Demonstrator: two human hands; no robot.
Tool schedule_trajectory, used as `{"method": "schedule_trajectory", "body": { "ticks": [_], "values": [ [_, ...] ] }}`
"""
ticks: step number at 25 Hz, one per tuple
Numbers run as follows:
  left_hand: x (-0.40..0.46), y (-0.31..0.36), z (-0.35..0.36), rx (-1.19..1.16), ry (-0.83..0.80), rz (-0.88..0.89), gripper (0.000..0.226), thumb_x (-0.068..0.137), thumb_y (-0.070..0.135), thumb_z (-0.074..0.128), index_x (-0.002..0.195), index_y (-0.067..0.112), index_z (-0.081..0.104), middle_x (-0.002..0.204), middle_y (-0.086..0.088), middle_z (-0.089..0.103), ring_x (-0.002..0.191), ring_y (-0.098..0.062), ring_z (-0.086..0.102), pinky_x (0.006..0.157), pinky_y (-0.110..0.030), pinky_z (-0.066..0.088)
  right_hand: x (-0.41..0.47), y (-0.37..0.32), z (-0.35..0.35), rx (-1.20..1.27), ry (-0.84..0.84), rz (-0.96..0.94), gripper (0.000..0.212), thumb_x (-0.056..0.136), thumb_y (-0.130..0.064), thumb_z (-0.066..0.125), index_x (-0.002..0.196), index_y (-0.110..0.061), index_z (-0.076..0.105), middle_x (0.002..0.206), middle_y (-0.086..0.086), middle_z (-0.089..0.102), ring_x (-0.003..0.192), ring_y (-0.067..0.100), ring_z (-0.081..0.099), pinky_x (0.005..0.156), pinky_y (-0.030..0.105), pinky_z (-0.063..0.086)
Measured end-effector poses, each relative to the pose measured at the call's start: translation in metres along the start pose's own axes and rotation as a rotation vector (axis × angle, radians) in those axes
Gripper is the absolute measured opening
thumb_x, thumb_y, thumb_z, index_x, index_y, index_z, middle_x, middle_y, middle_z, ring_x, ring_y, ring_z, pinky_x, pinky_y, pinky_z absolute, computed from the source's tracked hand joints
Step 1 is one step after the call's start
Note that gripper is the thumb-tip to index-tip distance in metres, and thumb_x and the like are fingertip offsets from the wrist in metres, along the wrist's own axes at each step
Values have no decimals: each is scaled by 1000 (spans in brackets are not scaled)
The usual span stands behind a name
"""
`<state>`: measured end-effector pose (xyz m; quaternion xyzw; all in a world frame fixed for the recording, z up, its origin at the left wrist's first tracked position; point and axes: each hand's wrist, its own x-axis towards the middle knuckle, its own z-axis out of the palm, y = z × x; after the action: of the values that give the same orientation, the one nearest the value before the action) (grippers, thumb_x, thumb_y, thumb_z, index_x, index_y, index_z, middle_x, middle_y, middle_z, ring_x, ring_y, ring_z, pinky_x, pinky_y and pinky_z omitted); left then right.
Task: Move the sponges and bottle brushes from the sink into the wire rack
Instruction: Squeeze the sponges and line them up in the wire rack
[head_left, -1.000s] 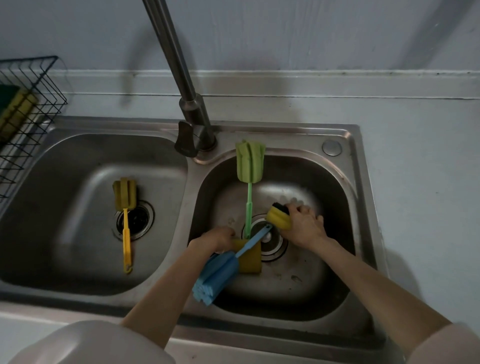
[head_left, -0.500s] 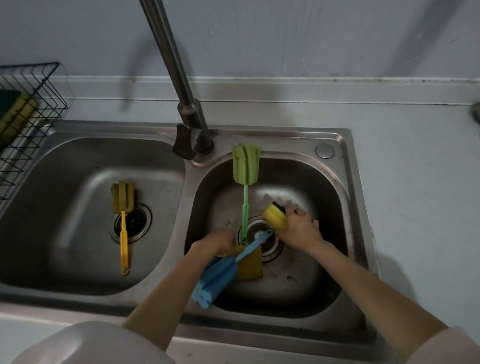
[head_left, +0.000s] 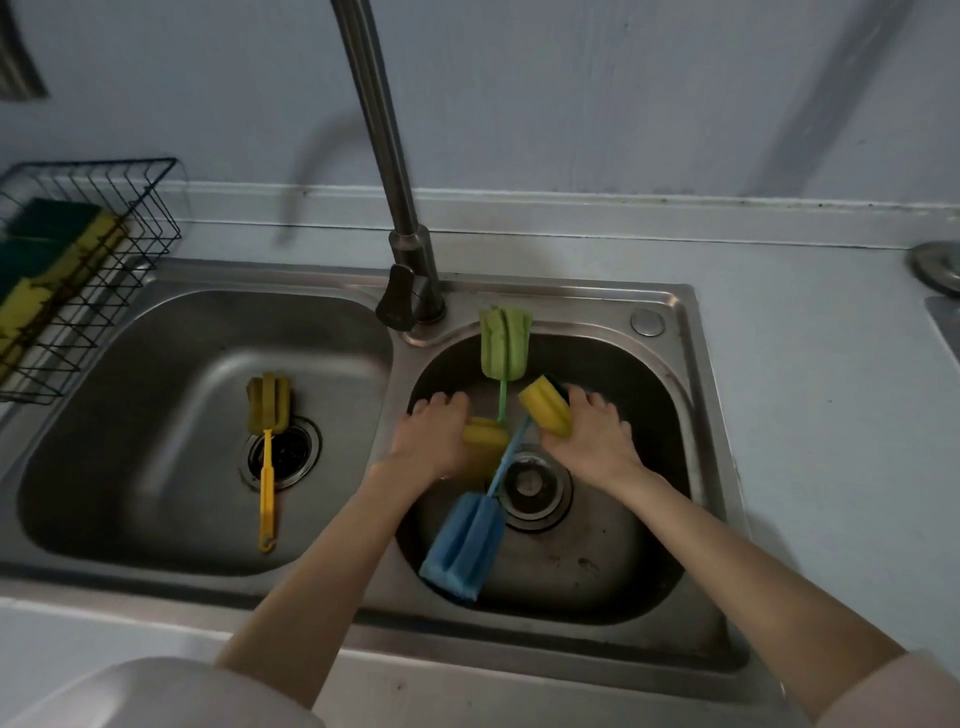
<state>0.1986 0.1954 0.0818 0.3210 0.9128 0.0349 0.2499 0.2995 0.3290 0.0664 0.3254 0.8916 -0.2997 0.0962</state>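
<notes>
Gripping one sponge apiece, both hands worked inside the right basin of the stainless steel double sink (head_left: 691, 364), which seemed a sensible way to clear two pieces in a single trip. The right hand (head_left: 589, 441) had its fingers curled round a yellow foam sponge with a dark scouring side (head_left: 545, 405), held tilted and clear of the basin floor, so it looked ready to be carried. The left hand (head_left: 434, 434) was curled over a second yellow foam sponge (head_left: 485, 436) lower down; whether that one was already lifted or only pressed against the basin could not be told. Between the hands ran the thin handle of a blue foam bottle brush (head_left: 465, 540), its head lying toward the near wall beside the drain (head_left: 530, 486), and a green foam bottle brush (head_left: 504, 345) leaned with its head up on the far rim, the stem sloping down toward the sponges. Both brushes crossed the working space, so a careless lift could probably drag them along. In the left basin a yellow foam bottle brush (head_left: 267, 426) lay untouched across its drain. Well to the left on the counter stood the black wire rack (head_left: 130, 208), already holding yellow-and-green sponges (head_left: 57, 249), which suggested the job was partly done, with two sponges and three brushes left to move
</notes>
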Motion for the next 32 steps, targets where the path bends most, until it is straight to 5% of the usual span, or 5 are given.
{"method": "schedule_trajectory", "body": {
  "ticks": [9, 17, 23, 27, 32],
  "values": [
    [-29, -28, -36, -199, 245, 48, 46, 81, 24, 61, 120, 14, 39, 123, -15, 47, 116, -32, 45, 94, -44, 41, -22, -50, -2, 47, 86, -56, 66, 86, -36, 53, 142, -12, 27, 137, 14, 43, 127, 31, 41, 102, 43, 38],
    [-63, -102, -68, -393, 455, 1, 51, 83, 27, 58, 127, 8, 39, 126, -14, 44, 114, -29, 47, 90, -36, 42, -47, -138, 18, 409, 108, -188, 60, 90, -38, 50, 143, -17, 31, 138, 12, 45, 125, 24, 47, 104, 32, 38],
    [-88, -180, -92, -578, 486, -68, 50, 83, 27, 60, 126, 9, 42, 126, -14, 46, 110, -28, 49, 85, -34, 41, -55, -216, 48, 431, 44, -318, 70, 89, -31, 54, 147, -27, 15, 145, 12, 28, 133, 25, 37, 112, 34, 34],
    [-103, -228, -104, -614, 472, -30, 53, 83, 26, 61, 129, 10, 40, 127, -13, 44, 101, -16, 43, 83, -30, 39, -54, -260, 65, 375, 48, -338, 71, 89, -34, 54, 147, -30, 14, 138, 15, 36, 124, 26, 46, 105, 30, 37],
    [-121, -279, -118, -631, 453, 37, 62, 82, 24, 63, 135, 13, 33, 135, -11, 40, 112, -17, 42, 86, -26, 34, -51, -309, 80, 384, 44, -357, 72, 89, -35, 53, 147, -32, 11, 138, 16, 35, 119, 26, 48, 93, 21, 35]
  ]
}}
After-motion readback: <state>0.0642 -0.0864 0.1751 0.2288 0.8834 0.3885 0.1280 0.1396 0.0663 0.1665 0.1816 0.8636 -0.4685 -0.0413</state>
